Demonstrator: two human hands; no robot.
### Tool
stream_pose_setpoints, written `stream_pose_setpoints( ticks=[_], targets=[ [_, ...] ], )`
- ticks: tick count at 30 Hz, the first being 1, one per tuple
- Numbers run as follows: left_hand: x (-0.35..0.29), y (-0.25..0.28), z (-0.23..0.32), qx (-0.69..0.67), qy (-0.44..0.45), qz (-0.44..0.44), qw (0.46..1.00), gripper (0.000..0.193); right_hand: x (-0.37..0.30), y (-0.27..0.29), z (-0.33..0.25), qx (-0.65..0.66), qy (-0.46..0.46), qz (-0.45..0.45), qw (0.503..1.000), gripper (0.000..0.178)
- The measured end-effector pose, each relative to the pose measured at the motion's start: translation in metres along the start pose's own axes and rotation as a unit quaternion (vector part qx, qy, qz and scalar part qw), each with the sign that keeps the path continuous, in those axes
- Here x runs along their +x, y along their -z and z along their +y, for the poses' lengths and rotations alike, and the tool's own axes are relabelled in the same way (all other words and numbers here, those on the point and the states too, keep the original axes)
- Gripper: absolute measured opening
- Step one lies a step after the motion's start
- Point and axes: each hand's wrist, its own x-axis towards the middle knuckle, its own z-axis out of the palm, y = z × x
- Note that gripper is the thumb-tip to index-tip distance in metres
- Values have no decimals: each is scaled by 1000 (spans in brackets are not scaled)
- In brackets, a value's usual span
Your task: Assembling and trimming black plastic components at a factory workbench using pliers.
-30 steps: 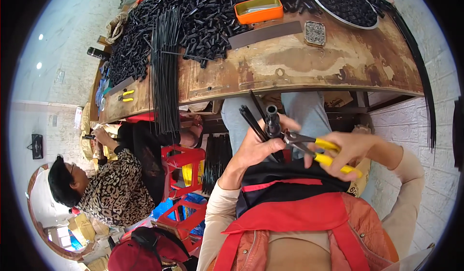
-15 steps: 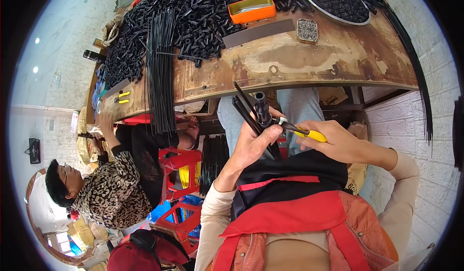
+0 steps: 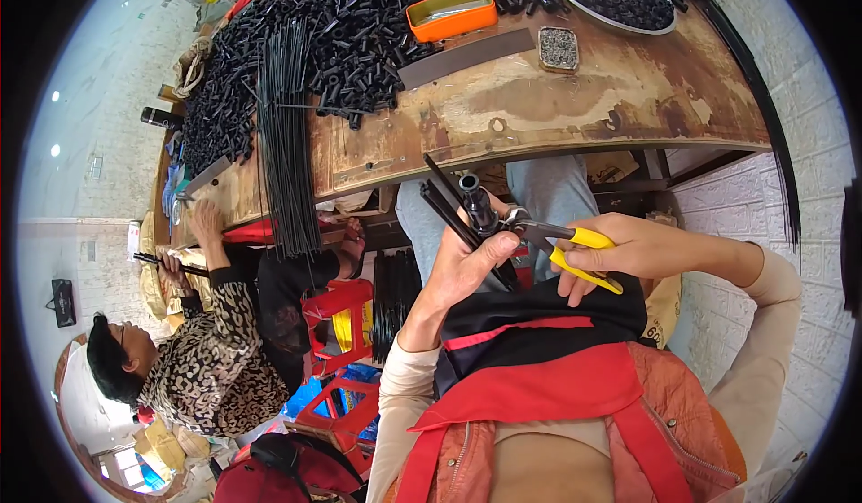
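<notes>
My left hand [image 3: 460, 265] is closed around a bundle of thin black rods and a black tubular fitting [image 3: 479, 209], whose round open end points up. Yellow-handled pliers [image 3: 585, 261] sit in my right hand [image 3: 628, 244], their handles spread apart. The pliers' jaws meet the side of the fitting just above my left thumb; whether they grip anything there is too small to tell. Both hands are over my lap, in front of the wooden table's [image 3: 548, 113] near edge.
Black tubular parts [image 3: 359, 32] are heaped across the table beside a long bundle of black rods [image 3: 285, 135]. An orange box [image 3: 451, 14], a small tray of metal bits [image 3: 558, 49] and a round tray [image 3: 669, 20] stand at the back. A co-worker [image 3: 215, 350] sits at left.
The pliers' handles have spread apart in my right hand and now show both yellow grips. My view has shifted slightly. The co-worker's yellow-handled tool on the table is now hidden by a hand.
</notes>
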Motion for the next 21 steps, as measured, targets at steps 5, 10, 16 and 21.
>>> stream_pose_setpoints(
  ticks=[5,10,16,21],
  targets=[
    [4,5,-3,-13,6,-2,1000,27,10,3,14,-33,31,8,999,38],
    [-11,-6,5,-12,27,6,1000,22,0,4,8,92,-107,-82,987,35],
    [-6,-9,1,22,-54,21,998,54,10,40,23,-395,335,166,839,17],
    [28,0,-9,-10,-37,41,998,60,45,151,-9,-532,254,415,693,18]
  ],
)
